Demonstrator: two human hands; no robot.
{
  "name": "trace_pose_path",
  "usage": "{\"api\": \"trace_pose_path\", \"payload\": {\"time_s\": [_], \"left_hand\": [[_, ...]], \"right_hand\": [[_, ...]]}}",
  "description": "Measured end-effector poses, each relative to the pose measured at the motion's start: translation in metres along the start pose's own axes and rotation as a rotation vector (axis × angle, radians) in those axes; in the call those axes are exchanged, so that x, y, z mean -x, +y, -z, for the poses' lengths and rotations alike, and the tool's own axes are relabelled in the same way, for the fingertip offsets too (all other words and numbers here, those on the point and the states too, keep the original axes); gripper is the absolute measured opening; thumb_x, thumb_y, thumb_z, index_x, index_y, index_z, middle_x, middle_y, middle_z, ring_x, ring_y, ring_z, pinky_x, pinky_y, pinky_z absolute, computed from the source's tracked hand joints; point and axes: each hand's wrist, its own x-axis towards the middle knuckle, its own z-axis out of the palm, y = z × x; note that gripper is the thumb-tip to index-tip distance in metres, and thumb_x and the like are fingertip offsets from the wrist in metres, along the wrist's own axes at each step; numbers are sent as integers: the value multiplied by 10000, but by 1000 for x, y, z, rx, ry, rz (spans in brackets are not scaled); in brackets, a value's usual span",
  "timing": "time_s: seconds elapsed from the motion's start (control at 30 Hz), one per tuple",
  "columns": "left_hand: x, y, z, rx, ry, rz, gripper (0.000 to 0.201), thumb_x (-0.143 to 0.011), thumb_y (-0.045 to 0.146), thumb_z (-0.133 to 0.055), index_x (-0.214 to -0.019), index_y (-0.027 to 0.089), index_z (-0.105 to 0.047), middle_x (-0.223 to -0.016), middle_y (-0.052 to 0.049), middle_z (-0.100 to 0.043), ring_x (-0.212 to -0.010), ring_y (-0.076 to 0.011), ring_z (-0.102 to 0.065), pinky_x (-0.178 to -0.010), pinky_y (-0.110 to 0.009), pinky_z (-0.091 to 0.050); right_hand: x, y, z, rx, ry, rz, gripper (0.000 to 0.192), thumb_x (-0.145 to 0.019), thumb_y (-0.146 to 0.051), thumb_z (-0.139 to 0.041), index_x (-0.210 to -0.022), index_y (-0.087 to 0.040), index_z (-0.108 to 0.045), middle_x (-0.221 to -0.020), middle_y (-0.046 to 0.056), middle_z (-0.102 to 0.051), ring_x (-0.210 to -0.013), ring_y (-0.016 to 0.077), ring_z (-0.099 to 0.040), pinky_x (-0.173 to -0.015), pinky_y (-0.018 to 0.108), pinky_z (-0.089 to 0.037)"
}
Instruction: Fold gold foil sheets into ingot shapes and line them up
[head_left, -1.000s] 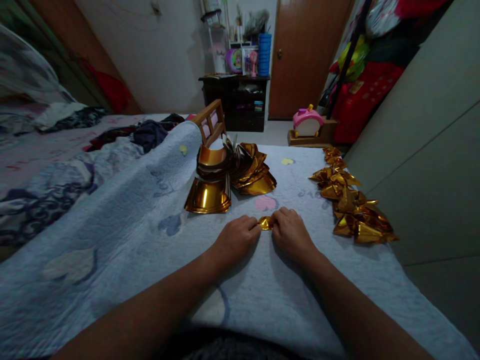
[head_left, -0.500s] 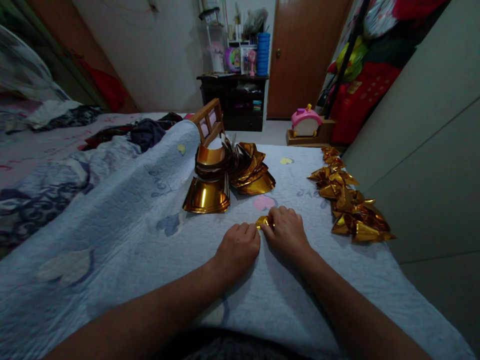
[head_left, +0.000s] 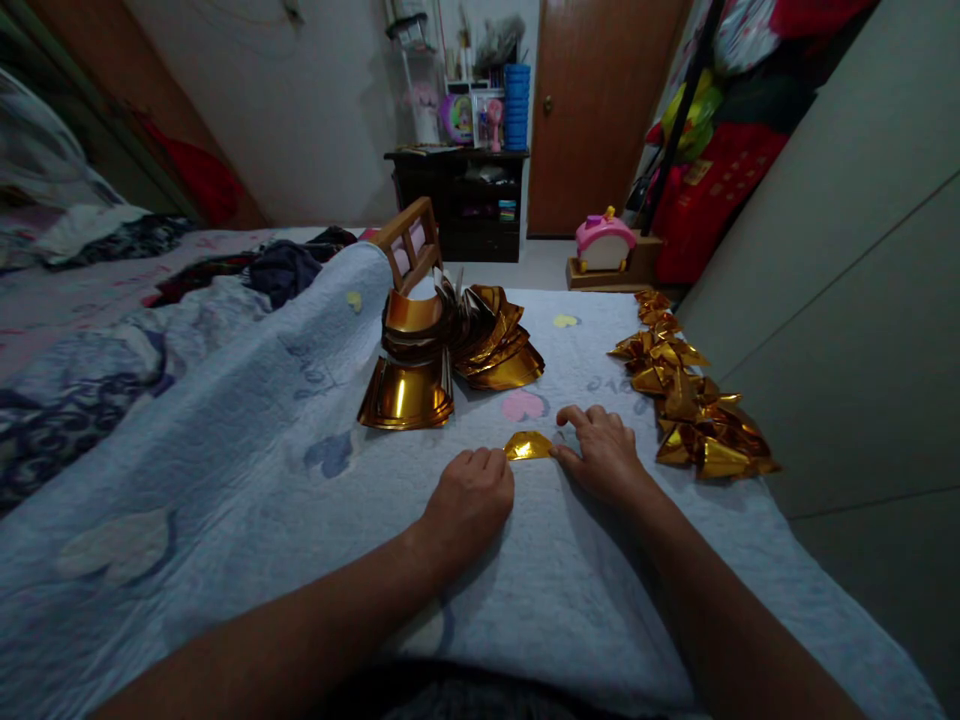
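Observation:
A small folded piece of gold foil paper point(head_left: 529, 446) lies on the quilted bedspread between my hands. My left hand point(head_left: 471, 492) is closed at its left end, pinching that corner; the fingertips are partly hidden. At the right end, the thumb of my right hand point(head_left: 604, 452) touches the paper's tip, while the index finger is lifted and apart from the thumb. Beyond my hands stands a fanned stack of gold foil sheets point(head_left: 411, 393), with a second fanned bunch point(head_left: 504, 350) beside it. Over to the right is a pile of folded gold foil pieces point(head_left: 686, 400).
The pale blue bedspread point(head_left: 300, 590) covers the surface under everything. A wooden rail point(head_left: 409, 240) rises at the far edge. Rumpled clothes point(head_left: 289, 268) lie to the left, and a pale cabinet wall point(head_left: 847, 350) borders the right side. A pink toy point(head_left: 606, 243) sits beyond the bed.
My right hand has shifted right and its index finger has opened away from the thumb, so more of the gold foil paper shows. My left hand stays at the left end.

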Motion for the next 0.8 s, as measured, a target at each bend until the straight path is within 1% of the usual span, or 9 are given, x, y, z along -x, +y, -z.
{"api": "trace_pose_path", "payload": {"time_s": [0.17,0.27,0.53,0.8], "left_hand": [[-1,-1,0,14,-3,6,230,-909,30,-498,-976,90,-710,-923,-136,-679,-852,-260,-646,-735,-404,-559],[-1,0,1,30,-17,37,236,-896,19,-493,-978,86,-703,-924,-135,-678,-844,-263,-648,-728,-410,-568],[2,3,9,36,-80,105,220,-882,14,-500,-948,86,-698,-910,-134,-685,-856,-264,-661,-739,-388,-562],[2,0,7,41,-55,75,222,-883,9,-496,-915,100,-696,-890,-135,-678,-860,-265,-649,-739,-388,-535]], "right_hand": [[-2,9,1,-6,-2,6,311,-899,-377,-635,-1199,-299,-616,-1073,87,-594,-1013,293,-534,-775,357,-324],[-2,11,1,-14,-10,16,312,-896,-386,-636,-1194,-295,-616,-1070,90,-600,-1023,303,-533,-771,361,-322],[-3,13,-1,-28,19,43,314,-866,-378,-673,-1162,-280,-629,-1031,84,-611,-949,281,-530,-747,351,-319],[-4,20,-2,-56,7,70,257,-863,-319,-668,-1116,-280,-644,-1014,70,-618,-940,262,-525,-740,329,-307]]}}
